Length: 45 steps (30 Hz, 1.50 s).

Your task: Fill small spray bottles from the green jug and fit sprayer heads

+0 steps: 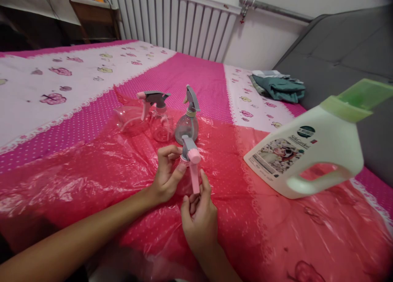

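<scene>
Both my hands are on a clear spray bottle with a grey and pink trigger head (pixel 190 153), its nozzle facing me. My left hand (pixel 167 175) is closed around the bottle's collar, thumb and index finger at the neck. Lower down, my right hand (pixel 201 216) holds the see-through body beside the pink trigger; much of that body is hidden. Just behind stands a clear spray bottle with a grey head (pixel 186 126). To its left is another spray bottle with a pink and grey head (pixel 159 128). Next to that, a clear pinkish bottle (pixel 127 117) appears to lie tilted.
A large pale green detergent jug (pixel 310 151) with a green cap leans at the right. Red plastic sheeting (pixel 101 167) covers the near part of the patterned bed. Folded clothes (pixel 278 86) lie by the grey headboard (pixel 344 52). A radiator (pixel 181 23) is at the back.
</scene>
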{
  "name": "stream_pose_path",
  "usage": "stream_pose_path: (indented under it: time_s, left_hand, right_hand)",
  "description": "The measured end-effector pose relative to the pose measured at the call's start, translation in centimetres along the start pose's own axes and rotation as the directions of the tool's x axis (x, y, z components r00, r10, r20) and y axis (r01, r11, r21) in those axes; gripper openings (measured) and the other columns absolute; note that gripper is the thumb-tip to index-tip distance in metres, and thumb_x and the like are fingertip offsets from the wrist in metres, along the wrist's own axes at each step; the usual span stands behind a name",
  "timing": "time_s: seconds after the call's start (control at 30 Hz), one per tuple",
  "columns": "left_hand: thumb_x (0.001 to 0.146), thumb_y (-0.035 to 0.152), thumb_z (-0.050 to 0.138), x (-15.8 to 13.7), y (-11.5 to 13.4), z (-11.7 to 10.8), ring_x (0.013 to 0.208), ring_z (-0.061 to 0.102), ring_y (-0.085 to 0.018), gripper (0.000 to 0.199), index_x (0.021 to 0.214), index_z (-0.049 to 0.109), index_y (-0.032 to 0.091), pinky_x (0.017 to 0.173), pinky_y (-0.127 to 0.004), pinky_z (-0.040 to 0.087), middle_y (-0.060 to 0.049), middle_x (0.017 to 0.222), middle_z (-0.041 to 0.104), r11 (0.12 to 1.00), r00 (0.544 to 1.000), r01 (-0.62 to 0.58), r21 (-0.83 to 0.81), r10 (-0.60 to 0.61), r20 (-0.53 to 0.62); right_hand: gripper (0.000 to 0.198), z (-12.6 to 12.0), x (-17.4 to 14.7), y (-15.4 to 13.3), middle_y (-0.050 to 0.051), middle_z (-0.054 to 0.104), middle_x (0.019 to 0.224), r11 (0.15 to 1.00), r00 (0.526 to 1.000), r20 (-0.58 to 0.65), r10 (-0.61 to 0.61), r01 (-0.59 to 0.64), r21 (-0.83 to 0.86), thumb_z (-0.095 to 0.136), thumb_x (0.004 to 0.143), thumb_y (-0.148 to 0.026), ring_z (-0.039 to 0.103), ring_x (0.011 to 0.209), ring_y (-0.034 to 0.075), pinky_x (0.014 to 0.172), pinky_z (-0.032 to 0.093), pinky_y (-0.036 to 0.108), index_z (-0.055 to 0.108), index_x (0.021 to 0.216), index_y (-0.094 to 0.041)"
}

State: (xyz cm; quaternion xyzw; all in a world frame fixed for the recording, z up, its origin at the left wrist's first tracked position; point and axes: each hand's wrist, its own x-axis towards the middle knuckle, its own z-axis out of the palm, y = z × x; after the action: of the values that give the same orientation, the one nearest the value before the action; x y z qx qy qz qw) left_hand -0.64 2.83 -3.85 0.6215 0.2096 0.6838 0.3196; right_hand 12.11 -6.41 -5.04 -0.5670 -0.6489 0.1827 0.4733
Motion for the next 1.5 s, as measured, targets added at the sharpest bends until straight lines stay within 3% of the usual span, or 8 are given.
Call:
stream_pose_path:
  time_s: [0.13, 0.33, 0.53, 0.77, 0.97, 1.23, 1.37, 1.5]
  left_hand:
    - [0.108, 0.034, 0.064, -0.1, -0.2, -0.2, 0.122, 0.07, -0.022, 0.028, 0.132, 0.049, 0.034, 0.105, -0.044, 0.057, -0.005, 0.13, 0.068, 0.999, 0.999, -0.024, 0.039, 0.023, 0.034]
    - [0.104, 0.025, 0.069, 0.3, -0.3, -0.2, 0.11, 0.067, -0.019, 0.036, 0.134, 0.051, 0.032, 0.097, -0.038, 0.057, -0.003, 0.12, 0.063, 0.985, 0.993, -0.113, 0.133, 0.11, 0.032]
    - [0.099, 0.021, 0.073, 0.7, -0.1, -0.1, 0.104, 0.061, -0.017, 0.038, 0.131, 0.054, 0.03, 0.092, -0.032, 0.052, -0.001, 0.114, 0.059, 0.962, 0.979, -0.204, 0.182, 0.204, 0.019]
    - [0.109, 0.03, 0.059, 1.1, 0.7, 0.1, 0.095, 0.061, -0.018, 0.015, 0.124, 0.058, 0.029, 0.086, -0.034, 0.051, -0.002, 0.107, 0.06, 0.953, 0.974, -0.226, 0.202, 0.227, 0.019]
    - [0.108, 0.028, 0.061, 1.6, 1.1, 0.3, 0.091, 0.062, -0.016, 0.013, 0.121, 0.057, 0.03, 0.083, -0.033, 0.051, 0.0, 0.104, 0.059, 0.935, 0.968, -0.246, 0.256, 0.25, 0.018]
    - [0.105, 0.03, 0.068, 0.3, -0.1, 0.2, 0.098, 0.062, -0.017, 0.024, 0.125, 0.055, 0.03, 0.087, -0.032, 0.053, -0.002, 0.109, 0.057, 0.972, 0.986, -0.143, 0.189, 0.157, -0.059]
    - [0.104, 0.035, 0.069, 0.1, -0.4, 0.0, 0.112, 0.067, -0.021, 0.041, 0.141, 0.051, 0.032, 0.094, -0.035, 0.056, -0.006, 0.122, 0.062, 0.989, 0.997, -0.069, 0.134, 0.071, -0.006]
    - [0.104, 0.039, 0.068, 0.9, 0.5, -0.2, 0.127, 0.064, -0.027, 0.052, 0.152, 0.052, 0.029, 0.104, -0.041, 0.055, -0.012, 0.139, 0.061, 0.979, 0.997, -0.057, 0.197, 0.046, 0.063]
  right_hand:
    - [0.065, 0.0, 0.1, -0.1, -0.005, 0.066, 0.07, 1.0, 1.0, -0.004, -0.01, 0.01, -0.005, 0.052, 0.093, -0.021, 0.058, 0.047, 0.013, 0.042, 0.043, 0.023, 0.042, 0.157, -0.014]
    - [0.06, 0.1, 0.0, 0.0, -0.005, 0.065, 0.071, 0.999, 1.0, 0.007, -0.029, 0.029, -0.027, 0.051, 0.094, -0.018, 0.064, 0.053, 0.015, 0.05, 0.049, 0.026, 0.046, 0.153, -0.017]
    - [0.067, 0.0, 0.2, -0.2, -0.007, 0.062, 0.07, 0.999, 0.998, -0.018, -0.052, 0.052, -0.018, 0.05, 0.094, -0.017, 0.06, 0.048, 0.013, 0.046, 0.047, 0.024, 0.039, 0.16, -0.016]
    - [0.071, -0.1, 0.3, -0.3, -0.005, 0.066, 0.073, 0.999, 0.999, -0.003, -0.039, 0.039, 0.004, 0.051, 0.094, -0.017, 0.06, 0.05, 0.012, 0.046, 0.046, 0.023, 0.036, 0.163, -0.015]
    - [0.073, 0.0, 0.2, -0.3, -0.005, 0.066, 0.074, 1.0, 1.0, 0.001, -0.021, 0.021, 0.022, 0.052, 0.093, -0.018, 0.058, 0.049, 0.012, 0.046, 0.045, 0.023, 0.035, 0.163, -0.015]
    - [0.069, -0.2, 0.2, -0.4, -0.005, 0.065, 0.074, 0.999, 1.0, -0.001, -0.016, 0.016, 0.03, 0.052, 0.092, -0.017, 0.058, 0.049, 0.012, 0.046, 0.046, 0.024, 0.04, 0.16, -0.015]
    - [0.07, -0.2, 0.3, -0.4, -0.005, 0.064, 0.073, 1.0, 1.0, 0.0, -0.009, 0.009, 0.029, 0.052, 0.091, -0.016, 0.056, 0.048, 0.012, 0.044, 0.042, 0.023, 0.041, 0.16, -0.015]
    - [0.069, -0.1, 0.3, -0.4, -0.005, 0.064, 0.074, 0.999, 1.0, 0.006, -0.009, 0.009, 0.036, 0.051, 0.091, -0.016, 0.055, 0.049, 0.011, 0.046, 0.045, 0.023, 0.041, 0.159, -0.015]
